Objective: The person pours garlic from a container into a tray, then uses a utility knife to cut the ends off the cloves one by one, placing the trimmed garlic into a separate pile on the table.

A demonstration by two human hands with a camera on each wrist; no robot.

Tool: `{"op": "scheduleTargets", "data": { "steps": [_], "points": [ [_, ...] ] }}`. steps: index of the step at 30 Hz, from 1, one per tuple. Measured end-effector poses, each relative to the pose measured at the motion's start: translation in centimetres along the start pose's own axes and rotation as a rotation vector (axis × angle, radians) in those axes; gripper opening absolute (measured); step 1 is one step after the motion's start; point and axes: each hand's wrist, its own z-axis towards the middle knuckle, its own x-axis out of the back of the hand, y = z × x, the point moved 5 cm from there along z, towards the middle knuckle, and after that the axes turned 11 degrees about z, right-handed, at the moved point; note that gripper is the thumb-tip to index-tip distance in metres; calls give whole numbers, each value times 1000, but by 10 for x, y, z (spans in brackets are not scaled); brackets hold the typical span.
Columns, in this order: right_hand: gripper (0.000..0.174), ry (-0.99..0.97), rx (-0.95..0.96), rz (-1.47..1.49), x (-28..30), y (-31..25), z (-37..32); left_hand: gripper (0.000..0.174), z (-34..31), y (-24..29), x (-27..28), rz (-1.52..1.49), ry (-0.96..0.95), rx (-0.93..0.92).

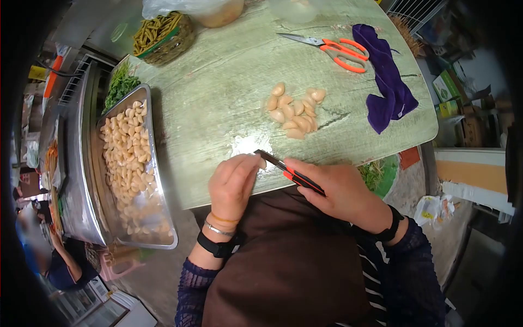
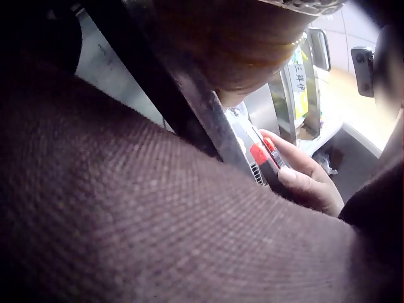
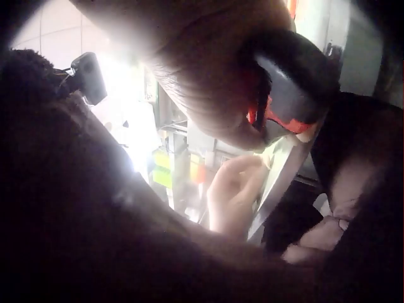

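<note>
At the table's near edge my left hand (image 1: 231, 180) pinches a small pale piece (image 1: 262, 163) between its fingertips, which partly hide it. My right hand (image 1: 346, 191) grips a knife (image 1: 299, 177) with a red and black handle, its dark blade tip reaching the left fingertips. Beyond the hands lies a small pile of pale, flattish, rounded pieces (image 1: 297, 114). Many similar pieces (image 1: 128, 147) are in a metal tray (image 1: 165, 204) on the left. In the left wrist view the right hand (image 2: 309, 180) holds the handle; the right wrist view shows the left hand's (image 3: 230, 196) bent fingers.
Orange-handled scissors (image 1: 332, 49) and a purple cloth (image 1: 388, 82) lie at the table's far right. A basket of green beans (image 1: 163, 38) stands far left, with leafy greens (image 1: 121, 86) behind the tray. A wet white patch (image 1: 248, 144) lies just beyond the left hand.
</note>
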Motion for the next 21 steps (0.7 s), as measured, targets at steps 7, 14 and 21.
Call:
{"op": "scheduleTargets", "data": {
  "steps": [7,14,21],
  "points": [
    [58,2,42,1,2,-1,-5,28,-3,-3,0,-10,4,-31],
    [58,-5,92,-53,2,1,-8,29,-2,0,2,-7,14,-60],
    [60,-73,6,-32,3,-4,-10,29,-3,-1,2,-4,18,-72]
  ]
}}
